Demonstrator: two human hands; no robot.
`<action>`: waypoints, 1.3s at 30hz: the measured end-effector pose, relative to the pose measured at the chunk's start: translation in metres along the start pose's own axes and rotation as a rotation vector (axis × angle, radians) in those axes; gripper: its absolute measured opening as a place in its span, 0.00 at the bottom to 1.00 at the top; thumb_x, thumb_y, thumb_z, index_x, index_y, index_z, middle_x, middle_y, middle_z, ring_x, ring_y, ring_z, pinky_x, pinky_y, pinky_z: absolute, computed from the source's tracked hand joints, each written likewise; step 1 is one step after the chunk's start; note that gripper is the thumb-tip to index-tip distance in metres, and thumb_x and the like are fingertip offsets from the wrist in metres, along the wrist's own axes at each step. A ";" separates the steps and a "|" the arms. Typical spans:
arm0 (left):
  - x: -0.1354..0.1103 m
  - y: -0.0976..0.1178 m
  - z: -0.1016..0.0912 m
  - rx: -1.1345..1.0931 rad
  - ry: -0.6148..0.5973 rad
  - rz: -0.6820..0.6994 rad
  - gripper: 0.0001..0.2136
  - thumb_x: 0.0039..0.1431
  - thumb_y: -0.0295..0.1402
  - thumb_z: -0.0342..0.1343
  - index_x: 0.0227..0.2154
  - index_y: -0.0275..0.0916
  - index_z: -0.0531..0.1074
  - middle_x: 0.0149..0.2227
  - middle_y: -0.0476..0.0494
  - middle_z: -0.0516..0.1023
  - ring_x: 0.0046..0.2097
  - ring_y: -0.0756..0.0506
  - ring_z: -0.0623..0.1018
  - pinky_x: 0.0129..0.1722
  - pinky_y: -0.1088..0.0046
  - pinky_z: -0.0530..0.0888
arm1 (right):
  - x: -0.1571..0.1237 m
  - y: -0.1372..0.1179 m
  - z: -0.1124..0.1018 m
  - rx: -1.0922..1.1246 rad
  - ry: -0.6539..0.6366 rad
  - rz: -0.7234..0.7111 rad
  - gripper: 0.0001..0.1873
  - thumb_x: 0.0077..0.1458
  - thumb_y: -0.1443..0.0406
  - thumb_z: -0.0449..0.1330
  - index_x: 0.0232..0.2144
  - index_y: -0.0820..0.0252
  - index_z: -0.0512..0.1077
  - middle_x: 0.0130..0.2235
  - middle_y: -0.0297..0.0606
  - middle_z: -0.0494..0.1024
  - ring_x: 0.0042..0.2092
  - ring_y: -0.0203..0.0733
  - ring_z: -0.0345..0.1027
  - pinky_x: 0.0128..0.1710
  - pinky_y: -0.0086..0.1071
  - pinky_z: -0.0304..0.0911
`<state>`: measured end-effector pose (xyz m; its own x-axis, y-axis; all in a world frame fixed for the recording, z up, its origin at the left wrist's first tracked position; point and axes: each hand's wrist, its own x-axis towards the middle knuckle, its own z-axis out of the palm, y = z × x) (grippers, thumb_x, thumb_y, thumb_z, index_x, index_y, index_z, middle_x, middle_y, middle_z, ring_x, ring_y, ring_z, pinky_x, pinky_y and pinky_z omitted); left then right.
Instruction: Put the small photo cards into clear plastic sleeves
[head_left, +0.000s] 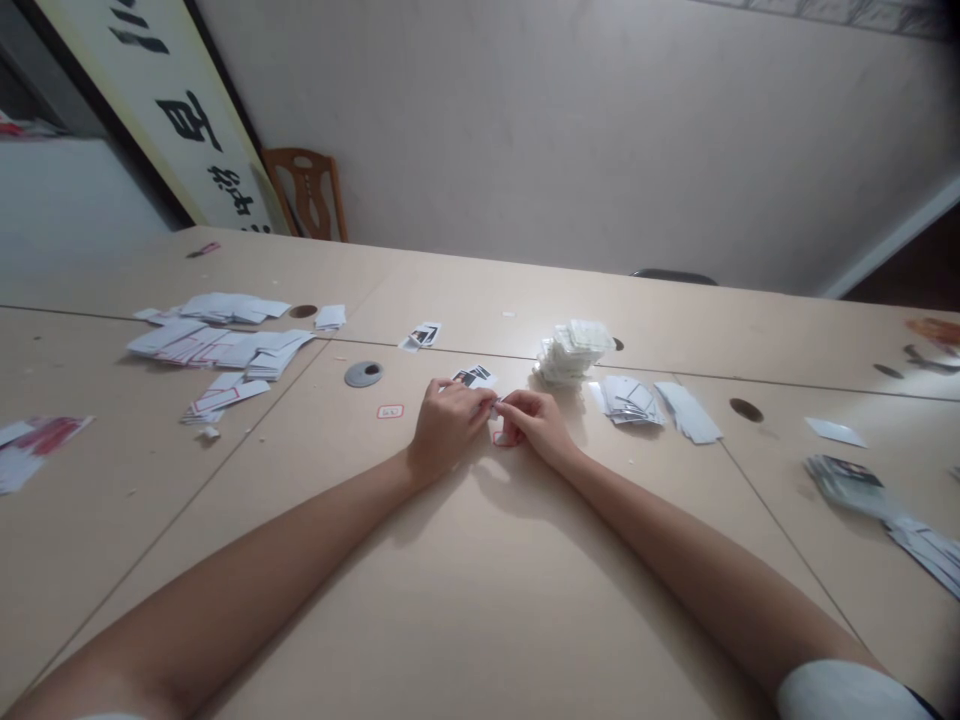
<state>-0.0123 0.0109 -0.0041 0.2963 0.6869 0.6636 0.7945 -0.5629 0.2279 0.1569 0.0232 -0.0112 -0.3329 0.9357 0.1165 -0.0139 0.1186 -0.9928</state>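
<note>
My left hand (450, 422) and my right hand (538, 425) meet at the fingertips above the table, both pinched closed. Whatever sits between the fingertips is tiny and cannot be made out. Just under my right fingers shows a small red-bordered label (502, 438); whether it touches them is unclear. Another red-bordered label (391, 411) lies flat left of my left hand. Right behind my fingers are several small photos (480, 374), partly hidden by my left hand. A leaning stack of clear plastic sleeves (574, 350) stands beyond my right hand.
White card piles (217, 345) spread on the left, near a grey cable-hole cover (364, 374). More photos (424, 335) lie farther back. On the right are cards (632, 400), white strips (688, 412) and a sleeve stack (847, 484). Scissors (204, 250) lie far left.
</note>
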 end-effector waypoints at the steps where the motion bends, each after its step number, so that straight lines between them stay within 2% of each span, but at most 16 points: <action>1: 0.000 0.000 0.000 -0.001 -0.002 0.002 0.09 0.63 0.31 0.50 0.33 0.41 0.75 0.32 0.49 0.82 0.36 0.47 0.79 0.45 0.64 0.64 | 0.000 0.000 0.000 -0.009 -0.003 -0.003 0.17 0.48 0.53 0.64 0.24 0.61 0.69 0.17 0.31 0.72 0.20 0.36 0.68 0.20 0.26 0.64; 9: 0.001 0.000 0.002 -0.038 0.008 -0.063 0.09 0.63 0.33 0.49 0.40 0.41 0.74 0.36 0.46 0.82 0.39 0.46 0.79 0.45 0.65 0.65 | 0.003 0.003 -0.001 -0.054 -0.017 -0.040 0.13 0.47 0.58 0.62 0.20 0.59 0.66 0.15 0.27 0.67 0.18 0.33 0.62 0.20 0.27 0.63; 15: 0.001 0.000 -0.001 -0.034 0.017 -0.089 0.11 0.62 0.33 0.51 0.46 0.41 0.71 0.45 0.44 0.80 0.46 0.44 0.77 0.46 0.64 0.65 | 0.002 -0.001 0.000 -0.064 0.026 -0.035 0.13 0.46 0.58 0.62 0.20 0.58 0.64 0.15 0.26 0.64 0.17 0.33 0.60 0.18 0.27 0.62; 20: 0.003 0.001 -0.001 -0.033 -0.030 -0.126 0.11 0.62 0.31 0.50 0.46 0.40 0.70 0.47 0.43 0.79 0.47 0.43 0.77 0.45 0.64 0.65 | 0.002 0.002 -0.001 -0.090 0.059 -0.074 0.10 0.46 0.61 0.61 0.20 0.59 0.65 0.15 0.26 0.63 0.17 0.32 0.57 0.17 0.25 0.57; 29: 0.002 -0.004 0.003 -0.076 -0.085 -0.155 0.14 0.58 0.25 0.50 0.47 0.40 0.67 0.47 0.43 0.77 0.44 0.45 0.78 0.43 0.67 0.68 | 0.002 0.000 -0.001 -0.095 0.086 -0.069 0.09 0.45 0.63 0.60 0.19 0.59 0.65 0.15 0.26 0.63 0.17 0.32 0.59 0.17 0.25 0.55; 39: 0.004 -0.003 0.001 -0.069 -0.116 -0.196 0.16 0.58 0.24 0.48 0.48 0.41 0.68 0.49 0.44 0.76 0.48 0.43 0.76 0.47 0.65 0.67 | 0.002 0.003 -0.001 -0.080 0.117 -0.074 0.08 0.46 0.64 0.59 0.20 0.58 0.65 0.15 0.26 0.65 0.17 0.34 0.61 0.17 0.26 0.57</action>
<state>-0.0133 0.0157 -0.0032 0.2021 0.8318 0.5170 0.8061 -0.4411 0.3946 0.1569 0.0259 -0.0138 -0.2212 0.9553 0.1960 0.0427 0.2103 -0.9767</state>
